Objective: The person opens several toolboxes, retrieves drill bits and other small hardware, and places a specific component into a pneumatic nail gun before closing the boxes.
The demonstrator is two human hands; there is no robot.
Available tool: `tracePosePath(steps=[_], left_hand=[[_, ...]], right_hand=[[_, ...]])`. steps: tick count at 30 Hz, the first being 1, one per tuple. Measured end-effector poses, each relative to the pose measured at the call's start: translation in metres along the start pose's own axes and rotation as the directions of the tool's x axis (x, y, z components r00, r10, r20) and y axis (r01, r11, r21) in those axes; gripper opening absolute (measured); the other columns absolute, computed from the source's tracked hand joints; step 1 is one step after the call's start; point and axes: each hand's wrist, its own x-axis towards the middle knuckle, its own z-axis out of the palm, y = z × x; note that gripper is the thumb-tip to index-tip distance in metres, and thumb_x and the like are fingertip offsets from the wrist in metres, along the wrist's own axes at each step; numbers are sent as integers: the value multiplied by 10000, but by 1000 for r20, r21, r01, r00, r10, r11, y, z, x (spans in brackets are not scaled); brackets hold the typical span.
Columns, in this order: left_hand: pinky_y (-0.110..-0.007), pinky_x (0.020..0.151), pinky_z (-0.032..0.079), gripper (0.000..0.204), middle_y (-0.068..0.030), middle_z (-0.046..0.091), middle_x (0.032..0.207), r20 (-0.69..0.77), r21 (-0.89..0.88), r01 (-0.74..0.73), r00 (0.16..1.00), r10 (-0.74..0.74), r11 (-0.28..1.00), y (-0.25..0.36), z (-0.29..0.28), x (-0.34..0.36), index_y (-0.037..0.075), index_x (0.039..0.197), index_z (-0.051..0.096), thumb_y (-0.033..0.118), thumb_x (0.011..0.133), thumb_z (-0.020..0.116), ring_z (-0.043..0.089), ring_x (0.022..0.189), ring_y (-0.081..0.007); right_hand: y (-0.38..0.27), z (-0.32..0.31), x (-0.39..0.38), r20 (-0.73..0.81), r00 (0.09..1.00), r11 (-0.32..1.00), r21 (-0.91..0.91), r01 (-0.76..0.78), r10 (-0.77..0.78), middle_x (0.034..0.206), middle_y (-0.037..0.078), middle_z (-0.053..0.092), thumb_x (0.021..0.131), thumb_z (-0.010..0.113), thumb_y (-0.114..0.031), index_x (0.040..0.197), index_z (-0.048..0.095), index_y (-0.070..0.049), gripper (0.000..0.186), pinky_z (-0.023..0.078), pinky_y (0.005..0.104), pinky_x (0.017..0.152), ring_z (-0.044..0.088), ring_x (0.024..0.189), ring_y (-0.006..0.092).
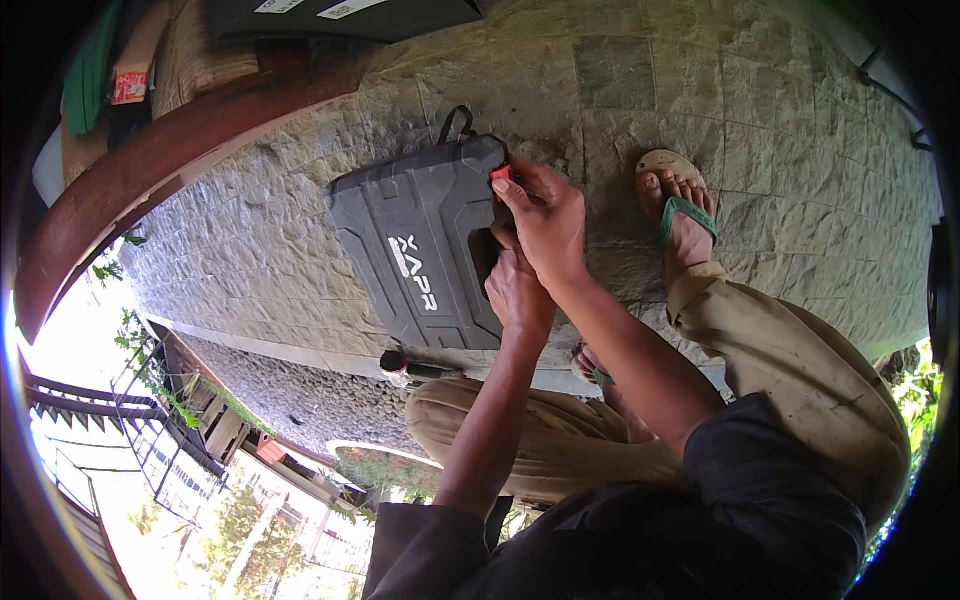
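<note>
A dark grey plastic tool case with raised ribs and pale lettering lies tilted on the stone-tiled floor. At its upper right corner sits a red latch. My right hand is closed, its thumb and forefinger pinching that latch. Just below, my left hand curls at the case's handle side, its fingers partly hidden by the handle opening and by my right hand. A small black strap loop sticks up from the far edge of the case.
Stone tiles spread around the case. A curved brown wooden edge runs along the left, with wood pieces beyond it. A black case or box is at the top. My sandalled foot stands at right. A dark cylindrical object lies near my knee.
</note>
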Motion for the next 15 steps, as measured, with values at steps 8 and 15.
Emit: tracePosePath(steps=[8,15], left_hand=[[-490,812,534,433,-180,709,983,55,9,16,998,-17,1000,-4,-1,2,9,1180,572,284,886,730,701,937,-381],[-451,750,570,293,-129,738,893,55,64,7,998,-10,998,-6,5,2,64,1016,694,322,881,732,741,847,-319]], right_hand=[[9,7,4,-17,948,806,-532,260,-317,1054,174,741,915,753,-145,1262,668,49,408,550,415,839,699,970,358],[8,7,-9,-31,841,667,-625,406,-540,1132,171,732,967,662,-124,1148,745,-31,220,556,442,802,692,1013,372]])
